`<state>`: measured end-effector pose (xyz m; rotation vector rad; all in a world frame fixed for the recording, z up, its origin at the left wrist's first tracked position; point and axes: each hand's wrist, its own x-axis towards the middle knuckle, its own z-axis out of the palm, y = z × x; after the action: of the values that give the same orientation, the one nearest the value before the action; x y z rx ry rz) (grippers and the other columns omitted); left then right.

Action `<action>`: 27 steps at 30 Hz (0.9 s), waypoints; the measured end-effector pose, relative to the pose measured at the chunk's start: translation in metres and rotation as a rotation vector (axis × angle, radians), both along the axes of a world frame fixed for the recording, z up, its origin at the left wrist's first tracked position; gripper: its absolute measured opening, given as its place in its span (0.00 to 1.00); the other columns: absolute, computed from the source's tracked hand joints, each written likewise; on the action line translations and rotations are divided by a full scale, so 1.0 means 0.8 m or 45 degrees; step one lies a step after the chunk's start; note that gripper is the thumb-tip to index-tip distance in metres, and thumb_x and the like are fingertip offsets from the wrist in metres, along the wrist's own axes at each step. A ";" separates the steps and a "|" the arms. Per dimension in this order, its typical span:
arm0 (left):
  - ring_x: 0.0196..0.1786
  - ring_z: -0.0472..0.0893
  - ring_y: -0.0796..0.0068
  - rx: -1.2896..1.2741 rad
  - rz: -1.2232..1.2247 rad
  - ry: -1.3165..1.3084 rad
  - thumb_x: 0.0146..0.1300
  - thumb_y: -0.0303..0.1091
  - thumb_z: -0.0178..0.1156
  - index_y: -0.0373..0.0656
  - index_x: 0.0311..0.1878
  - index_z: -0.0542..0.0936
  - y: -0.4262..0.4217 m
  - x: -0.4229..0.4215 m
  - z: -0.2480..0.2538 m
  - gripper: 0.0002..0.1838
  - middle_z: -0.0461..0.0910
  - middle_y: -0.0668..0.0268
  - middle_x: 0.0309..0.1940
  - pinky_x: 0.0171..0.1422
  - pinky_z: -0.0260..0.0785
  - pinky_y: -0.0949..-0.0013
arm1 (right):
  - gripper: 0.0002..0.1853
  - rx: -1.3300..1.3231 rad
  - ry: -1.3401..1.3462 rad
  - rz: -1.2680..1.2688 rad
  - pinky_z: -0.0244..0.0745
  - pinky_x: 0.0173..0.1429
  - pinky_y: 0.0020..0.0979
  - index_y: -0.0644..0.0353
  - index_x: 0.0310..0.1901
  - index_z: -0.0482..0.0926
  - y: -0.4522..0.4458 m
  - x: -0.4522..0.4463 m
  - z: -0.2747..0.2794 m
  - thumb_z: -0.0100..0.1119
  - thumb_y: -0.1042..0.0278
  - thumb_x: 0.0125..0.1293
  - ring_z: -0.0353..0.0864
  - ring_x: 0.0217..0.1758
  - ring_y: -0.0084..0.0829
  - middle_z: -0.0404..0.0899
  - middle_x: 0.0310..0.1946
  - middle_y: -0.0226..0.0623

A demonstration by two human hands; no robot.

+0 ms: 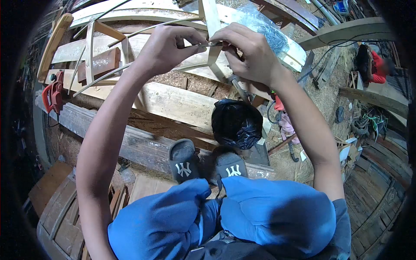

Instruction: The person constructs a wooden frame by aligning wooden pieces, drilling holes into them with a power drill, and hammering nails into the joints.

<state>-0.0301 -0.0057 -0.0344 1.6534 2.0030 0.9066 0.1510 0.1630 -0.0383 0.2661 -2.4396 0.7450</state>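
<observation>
Up near the top of the head view, my left hand (167,47) and my right hand (249,52) almost meet. Both are closed in a pinch. Between their fingertips is a small thin strip (210,44), greyish and light-catching; its kind is too small to make out. Right behind it rises a pale wooden upright (211,17), part of a light wooden frame with thin rods. A clear plastic bag (275,37) of fine greyish strands lies on a board beyond my right hand.
Below my hands stands an open black plastic bag (237,123). A red tool (53,93) sits at the left by a plank (143,145). My slippers (184,162) rest near that plank. At far right is a person in red (380,67). Cables cross the sawdust-covered floor.
</observation>
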 end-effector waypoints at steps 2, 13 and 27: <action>0.27 0.77 0.80 0.021 0.000 -0.021 0.65 0.34 0.75 0.49 0.48 0.92 0.000 -0.002 -0.005 0.09 0.92 0.68 0.36 0.32 0.73 0.69 | 0.11 -0.002 0.026 0.006 0.85 0.48 0.41 0.66 0.44 0.84 -0.001 0.000 0.001 0.64 0.79 0.59 0.87 0.41 0.45 0.85 0.37 0.47; 0.29 0.83 0.76 -0.001 0.004 0.034 0.65 0.33 0.74 0.49 0.47 0.92 -0.003 0.003 0.001 0.08 0.92 0.65 0.36 0.36 0.77 0.68 | 0.22 -0.132 0.020 -0.203 0.85 0.49 0.34 0.63 0.57 0.84 -0.004 0.026 -0.002 0.57 0.85 0.60 0.89 0.42 0.36 0.87 0.40 0.43; 0.48 0.91 0.65 0.412 -0.251 0.337 0.66 0.26 0.69 0.48 0.56 0.91 -0.010 -0.004 -0.019 0.16 0.92 0.61 0.45 0.49 0.86 0.64 | 0.10 -0.447 -0.744 -0.809 0.81 0.55 0.47 0.65 0.47 0.85 -0.044 0.161 -0.173 0.61 0.77 0.65 0.87 0.50 0.55 0.86 0.43 0.57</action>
<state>-0.0333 -0.0140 -0.0492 2.2079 1.8818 1.0249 0.2801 0.1276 -0.1767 -0.9374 -2.5966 1.0172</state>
